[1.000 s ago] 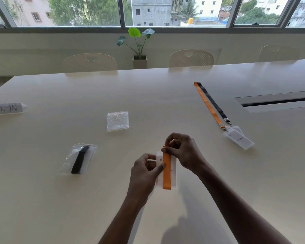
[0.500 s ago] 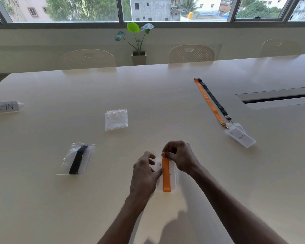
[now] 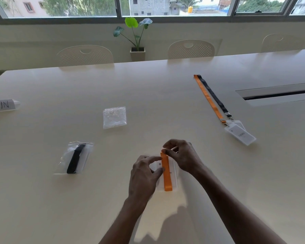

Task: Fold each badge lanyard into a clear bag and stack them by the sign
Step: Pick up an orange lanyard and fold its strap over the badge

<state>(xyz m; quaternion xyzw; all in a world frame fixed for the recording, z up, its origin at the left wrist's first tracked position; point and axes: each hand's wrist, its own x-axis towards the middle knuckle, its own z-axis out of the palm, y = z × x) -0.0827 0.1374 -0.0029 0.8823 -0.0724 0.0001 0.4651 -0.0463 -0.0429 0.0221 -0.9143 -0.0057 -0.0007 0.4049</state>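
A folded orange lanyard (image 3: 167,175) lies along its white badge card (image 3: 174,173) near the table's front. My right hand (image 3: 182,156) pinches the top fold of the orange strap. My left hand (image 3: 143,175) holds the card's left edge with thumb and fingers. A clear bag with a folded black lanyard (image 3: 76,158) lies to the left. An empty clear bag (image 3: 114,117) sits farther back. At the far left edge stands the check-in sign (image 3: 1,105). Two unfolded lanyards, orange (image 3: 209,100) and black (image 3: 214,95), lie at the right with their badges (image 3: 239,133).
The pale table (image 3: 165,88) has a recessed cable slot (image 3: 278,95) at the right. Three white chairs, one of them (image 3: 85,56), line the far side, with a potted plant (image 3: 136,39) on the ledge behind, under the window.
The hands have lowered the folded orange lanyard and card closer to the table. The camera has tilted slightly, shifting the scene upward.
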